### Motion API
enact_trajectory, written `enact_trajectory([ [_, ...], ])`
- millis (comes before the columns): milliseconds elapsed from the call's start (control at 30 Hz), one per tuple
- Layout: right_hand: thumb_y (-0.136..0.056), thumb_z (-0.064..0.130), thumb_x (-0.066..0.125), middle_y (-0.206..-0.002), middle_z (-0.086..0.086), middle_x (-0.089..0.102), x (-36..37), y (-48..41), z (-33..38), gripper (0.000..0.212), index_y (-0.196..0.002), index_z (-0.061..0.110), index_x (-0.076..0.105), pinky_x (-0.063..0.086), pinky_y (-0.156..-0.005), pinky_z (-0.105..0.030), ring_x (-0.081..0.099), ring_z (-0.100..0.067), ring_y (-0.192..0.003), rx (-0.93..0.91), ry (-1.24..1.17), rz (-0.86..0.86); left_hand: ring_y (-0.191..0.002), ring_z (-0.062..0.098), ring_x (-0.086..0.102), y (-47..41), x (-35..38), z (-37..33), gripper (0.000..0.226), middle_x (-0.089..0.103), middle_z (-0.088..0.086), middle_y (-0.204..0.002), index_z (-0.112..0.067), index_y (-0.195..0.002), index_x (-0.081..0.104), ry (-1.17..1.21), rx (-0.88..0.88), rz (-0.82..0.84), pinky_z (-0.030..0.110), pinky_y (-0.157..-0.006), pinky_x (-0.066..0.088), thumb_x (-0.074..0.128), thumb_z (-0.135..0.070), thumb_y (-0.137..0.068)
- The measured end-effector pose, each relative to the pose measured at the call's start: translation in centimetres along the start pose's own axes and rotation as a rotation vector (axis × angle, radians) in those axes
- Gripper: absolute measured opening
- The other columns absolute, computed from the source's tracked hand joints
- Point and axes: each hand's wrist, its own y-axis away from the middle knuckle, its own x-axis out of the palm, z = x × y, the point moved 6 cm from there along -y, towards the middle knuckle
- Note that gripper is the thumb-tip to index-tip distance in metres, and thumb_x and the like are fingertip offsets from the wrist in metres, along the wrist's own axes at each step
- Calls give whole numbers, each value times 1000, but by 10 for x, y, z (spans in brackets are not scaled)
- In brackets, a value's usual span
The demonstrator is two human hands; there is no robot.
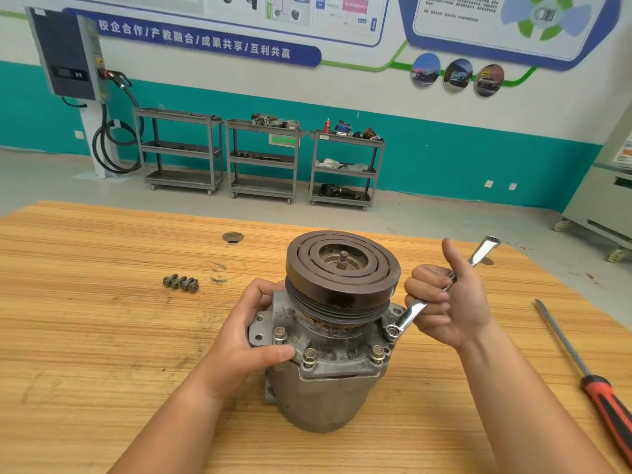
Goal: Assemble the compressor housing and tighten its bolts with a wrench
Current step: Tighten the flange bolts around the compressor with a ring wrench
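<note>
The grey compressor housing (pixel 325 391) stands upright on the wooden table (pixel 85 336), its dark pulley (pixel 342 268) on top. Three bolts show in the front flange; one of them (pixel 309 355) is at the centre front. My left hand (pixel 246 340) grips the housing's left side, thumb across the flange. My right hand (pixel 444 302) holds a shiny ring wrench (pixel 413 311) with the thumb up. The wrench's lower ring sits over a bolt on the right of the flange (pixel 392 331).
A few loose bolts (pixel 181 282) lie on the table to the left. A red-handled screwdriver (pixel 588 378) lies at the right, near the table's edge. A small hole (pixel 233 237) marks the far tabletop. Grey shelf carts (pixel 263 159) stand against the far wall.
</note>
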Motion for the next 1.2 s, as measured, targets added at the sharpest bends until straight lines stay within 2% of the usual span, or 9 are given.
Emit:
enact_trajectory([
  [100, -83, 49, 61, -50, 2, 30, 5, 3, 0, 49, -55, 19, 34, 21, -34, -16, 24, -8, -40, -60, 25, -38, -92, 26, 66, 1, -1, 1, 54, 65, 4, -103, -21, -106, 54, 9, -4, -9, 36, -75, 54, 76, -20, -56],
  [367, -58, 55, 68, -49, 6, 35, 29, 73, -28, 45, -45, 24, 39, 24, -33, -16, 14, -8, -42, -664, 351, -589, -91, 24, 66, 1, 0, 2, 62, 65, 5, -102, -10, -109, 48, 28, -20, -28, 33, -75, 54, 76, -19, -54],
  [533, -67, 23, 59, -52, 7, 52, 59, 88, -73, 24, -44, 22, 53, 37, -38, -15, 44, -3, -40, -931, 716, -829, -90, 25, 66, 2, -1, 2, 63, 63, 8, -102, -11, -110, 49, 24, -23, -33, 33, -74, 54, 77, -20, -54],
  [667, -60, 36, 64, -76, 12, 61, 84, 76, -102, 15, -58, 30, 50, 42, -69, -12, 57, -5, -71, -967, 1175, -789, -91, 25, 66, 2, -2, 1, 56, 64, 6, -102, -23, -107, 56, -3, -9, -24, 33, -75, 54, 77, -22, -55],
  [800, -71, 40, 61, -66, 12, 61, 89, 87, -76, 28, -48, 26, 54, 47, -64, -27, 56, -6, -65, -1088, 937, -691, -92, 25, 66, 1, -2, 1, 51, 65, 2, -103, -32, -102, 60, -17, 4, -23, 34, -76, 54, 77, -24, -55],
  [900, -64, 60, 66, -48, 3, 46, 78, 88, -31, 47, -39, 26, 48, 46, -55, -19, 48, -13, -54, -1031, 611, -540, -93, 24, 66, 0, -2, 1, 51, 66, 2, -104, -32, -103, 60, -20, 13, -15, 34, -76, 54, 76, -24, -56],
  [1000, -66, 66, 55, -44, 3, 35, 46, 65, 7, 52, -38, 25, 40, 34, -42, -18, 35, -14, -45, -757, 424, -501, -93, 24, 67, 1, -2, 1, 51, 66, 1, -104, -33, -103, 60, -26, 22, -11, 33, -76, 54, 76, -24, -56],
  [1100, -78, 71, 30, -38, 3, 36, 19, 36, 19, 64, -36, 22, 35, 27, -36, -15, 25, -11, -38, -472, 358, -447, -93, 24, 67, 0, -2, 0, 50, 66, 1, -104, -33, -102, 60, -22, 18, -12, 34, -76, 54, 76, -23, -56],
  [1200, -84, 71, 23, -37, 4, 41, 6, 12, 14, 71, -35, 21, 40, 32, -34, -15, 34, -8, -34, -302, 322, -287, -92, 24, 67, 0, -1, 1, 47, 66, 1, -103, -33, -100, 60, -12, 15, -1, 34, -76, 54, 75, -22, -57],
])
